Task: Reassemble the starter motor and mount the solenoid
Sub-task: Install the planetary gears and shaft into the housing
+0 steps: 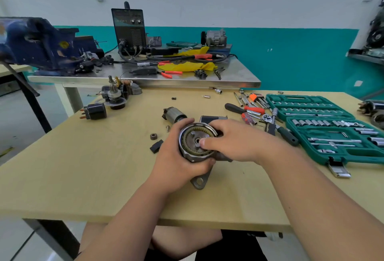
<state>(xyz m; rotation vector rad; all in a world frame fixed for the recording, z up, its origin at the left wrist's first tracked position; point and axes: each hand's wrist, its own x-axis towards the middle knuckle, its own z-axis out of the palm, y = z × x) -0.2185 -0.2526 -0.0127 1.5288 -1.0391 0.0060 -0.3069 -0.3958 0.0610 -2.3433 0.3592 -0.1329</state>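
Metal gear housing point(189, 138) in left hand point(176, 158), right hand point(230, 140) at centre

We see a grey cast-metal starter housing point(190, 140), dull and greasy-looking inside, above a pale wood-look tabletop point(83, 177) that is smooth and matt. The green plastic socket case point(353, 157) holds glossy chromed sockets point(315, 123).

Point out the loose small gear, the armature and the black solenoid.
small gear point(153, 136): head view, toothed top face.
armature point(175, 114): head view, grey cylindrical body.
black solenoid point(96, 111): head view, side of its casing.
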